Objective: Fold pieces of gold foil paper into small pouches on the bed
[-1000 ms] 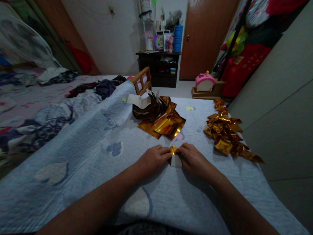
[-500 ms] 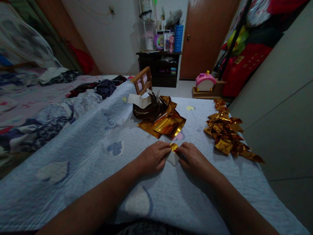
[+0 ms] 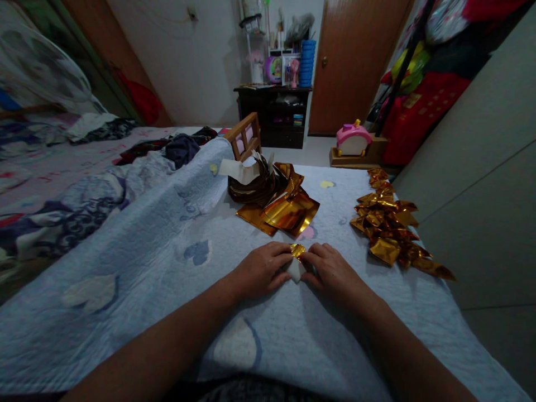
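Note:
Between my two hands lies a small piece of gold foil paper [image 3: 297,270], its shiny gold part at the far side and a white pointed corner toward me. My left hand [image 3: 263,269] grips its left side, fingertips at the gold part and thumb low by the white corner. On the opposite side my right hand [image 3: 329,268] pinches the paper the same way. Both hands rest low on the bedspread. Just beyond them is a fanned stack of gold foil sheets [image 3: 291,212]. Over to the right sits a pile of folded gold foil pieces [image 3: 385,249].
A pale blue quilted bedspread [image 3: 167,290] with heart shapes covers the surface under my hands. Behind the foil stack stands a small wooden rail [image 3: 245,137]. A pink toy [image 3: 354,139] sits on a box past the far edge, and a pale cabinet panel [image 3: 481,212] borders the right side.
Both thumbs have shifted inward over the white corner, so less of it shows. The hands otherwise stay in place on the paper.

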`<state>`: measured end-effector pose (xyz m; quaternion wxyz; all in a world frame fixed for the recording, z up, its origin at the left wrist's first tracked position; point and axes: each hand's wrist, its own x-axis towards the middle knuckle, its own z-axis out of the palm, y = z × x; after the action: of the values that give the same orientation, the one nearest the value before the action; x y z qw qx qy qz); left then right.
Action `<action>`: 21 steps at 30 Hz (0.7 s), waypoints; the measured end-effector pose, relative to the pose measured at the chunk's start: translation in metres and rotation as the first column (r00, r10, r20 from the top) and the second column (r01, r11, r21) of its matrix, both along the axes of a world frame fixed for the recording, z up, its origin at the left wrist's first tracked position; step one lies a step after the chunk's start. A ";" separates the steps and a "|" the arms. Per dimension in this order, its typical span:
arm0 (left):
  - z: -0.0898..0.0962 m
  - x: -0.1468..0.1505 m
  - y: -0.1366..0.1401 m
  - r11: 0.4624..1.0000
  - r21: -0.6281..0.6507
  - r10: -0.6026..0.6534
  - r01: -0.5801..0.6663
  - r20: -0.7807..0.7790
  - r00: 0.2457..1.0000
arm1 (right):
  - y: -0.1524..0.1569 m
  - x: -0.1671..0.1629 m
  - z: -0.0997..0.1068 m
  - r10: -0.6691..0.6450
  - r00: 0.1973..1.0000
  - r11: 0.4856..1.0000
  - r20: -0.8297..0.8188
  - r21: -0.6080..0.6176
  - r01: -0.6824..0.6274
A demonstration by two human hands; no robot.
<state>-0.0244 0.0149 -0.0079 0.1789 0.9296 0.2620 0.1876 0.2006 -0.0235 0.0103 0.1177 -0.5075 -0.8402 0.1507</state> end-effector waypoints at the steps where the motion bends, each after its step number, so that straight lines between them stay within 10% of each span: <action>1: 0.001 -0.001 0.000 1.000 -0.005 -0.004 0.004 0.000 1.000 | 0.000 0.000 0.000 0.004 1.000 1.000 0.001 0.007 -0.004; 21: -0.001 0.010 -0.005 0.996 0.050 0.068 -0.073 0.082 0.994 | -0.001 0.001 -0.002 -0.041 0.988 0.998 -0.150 -0.050 0.034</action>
<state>-0.0147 0.0102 -0.0084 0.1579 0.9159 0.2823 0.2376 0.2015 -0.0246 0.0085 0.1714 -0.5131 -0.8153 0.2064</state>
